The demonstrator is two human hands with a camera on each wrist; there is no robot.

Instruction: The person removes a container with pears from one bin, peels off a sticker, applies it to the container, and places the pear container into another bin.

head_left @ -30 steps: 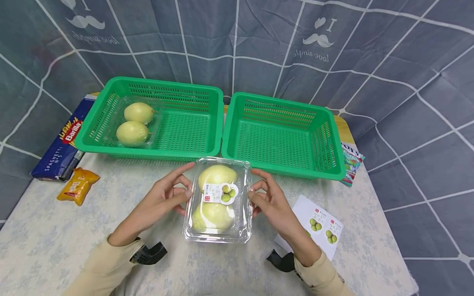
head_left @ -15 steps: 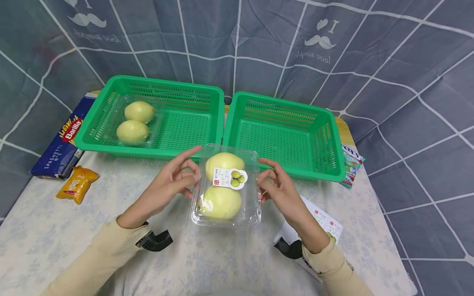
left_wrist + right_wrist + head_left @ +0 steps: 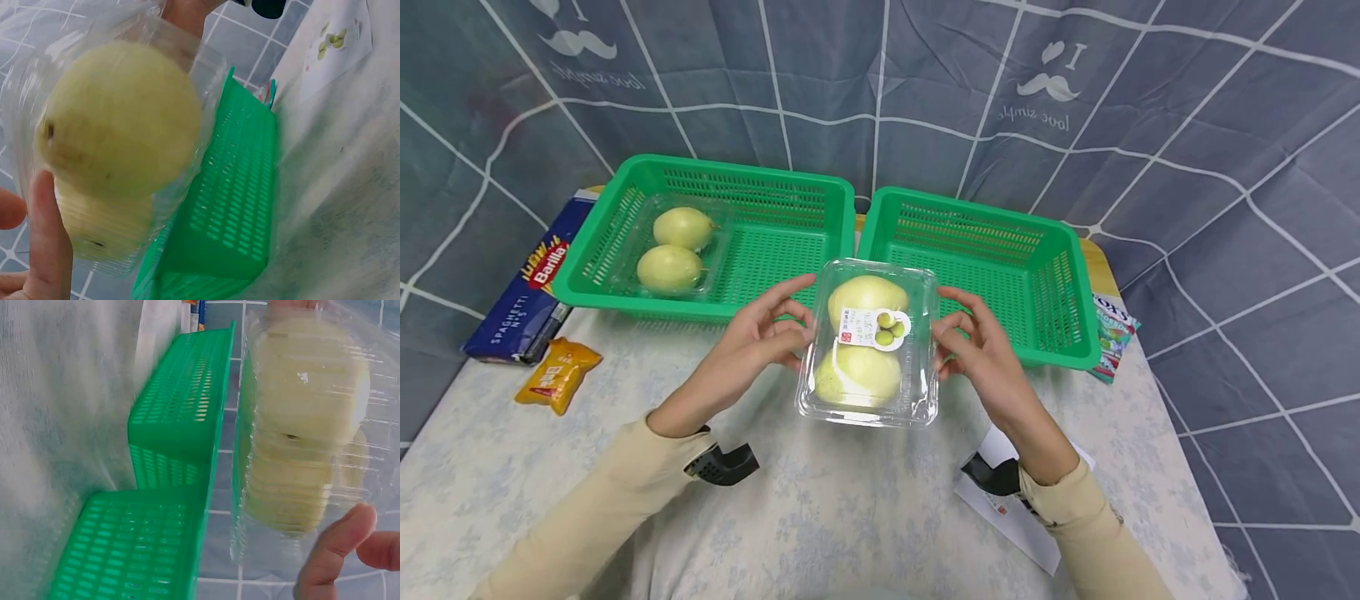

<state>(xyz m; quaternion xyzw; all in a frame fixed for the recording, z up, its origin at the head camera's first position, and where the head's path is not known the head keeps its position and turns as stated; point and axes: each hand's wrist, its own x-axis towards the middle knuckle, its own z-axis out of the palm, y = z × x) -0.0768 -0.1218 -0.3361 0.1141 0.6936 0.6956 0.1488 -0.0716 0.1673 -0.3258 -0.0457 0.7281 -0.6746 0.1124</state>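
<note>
A clear plastic clamshell box (image 3: 917,367) with two yellow-green pears (image 3: 859,379) inside is held up in front of the green baskets. Across its lid, between the pears, runs a white label (image 3: 857,327) with printed green fruit. My left hand (image 3: 741,354) grips the box's left side, thumb and fingers at its edge. Opposite it, my right hand (image 3: 992,362) pinches the right side. Both wrist views look at the box's ribbed sides and underside, well off the table, with a pear (image 3: 122,119) showing through the plastic.
The left green basket (image 3: 782,310) contains another clear box with two pears (image 3: 670,268). To its right stands a second green basket (image 3: 1060,357). A blue spaghetti box (image 3: 512,312) and an orange packet (image 3: 559,375) lie left. A label sheet (image 3: 1022,533) lies under my right wrist; a teal packet (image 3: 1112,337) lies right.
Both hands have carried the pear box up and forward, slightly right, toward the gap between the baskets. It now overlaps the baskets' front rims in the head view. The grip stays the same.
</note>
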